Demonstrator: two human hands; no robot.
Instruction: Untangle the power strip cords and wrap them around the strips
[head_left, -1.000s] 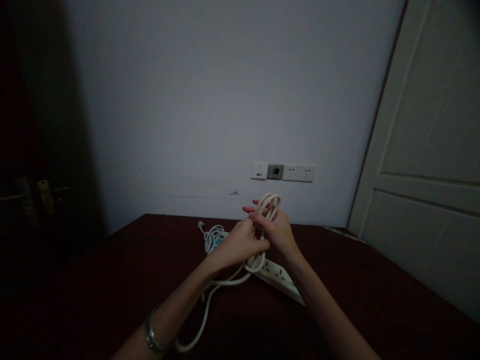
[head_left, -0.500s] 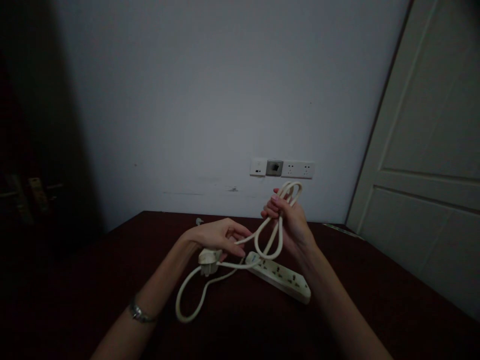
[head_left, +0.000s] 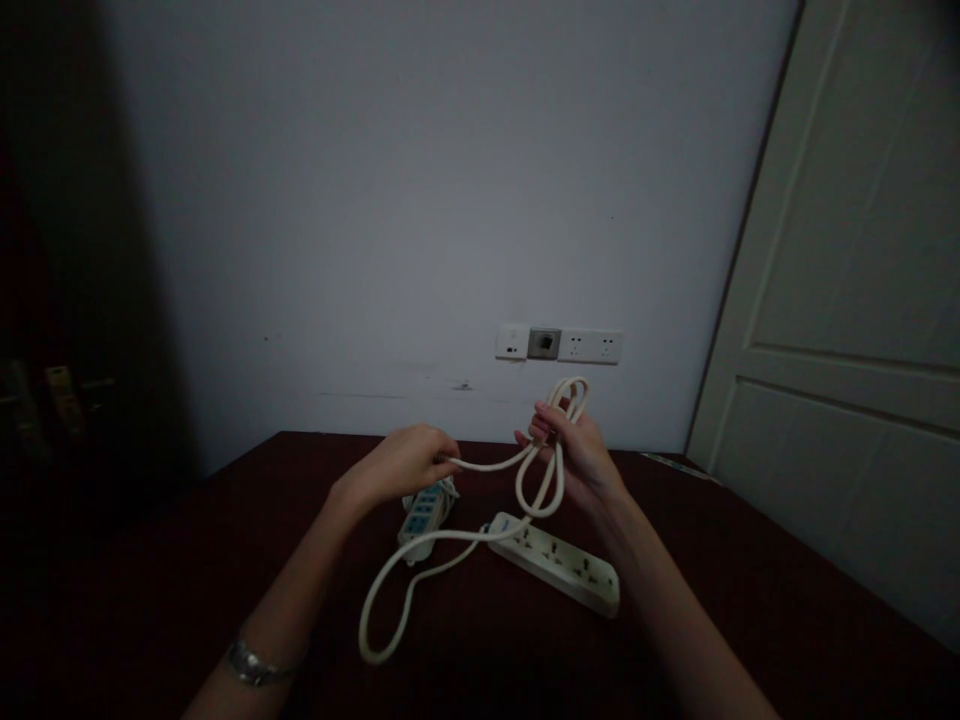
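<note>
"Where's the white cable [head_left: 387,572]?"
"Looped in the closed right hand [head_left: 589,455] above the tabletop [head_left: 720,590]; the left hand [head_left: 401,465] pinches another stretch, seemingly."
"The nearer power strip [head_left: 555,565]?"
"Below, well in from the tabletop's right edge."

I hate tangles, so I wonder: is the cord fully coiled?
Only partly: the cord has loops gathered in the right hand, but a loose bend leads to the white power strip.
</note>
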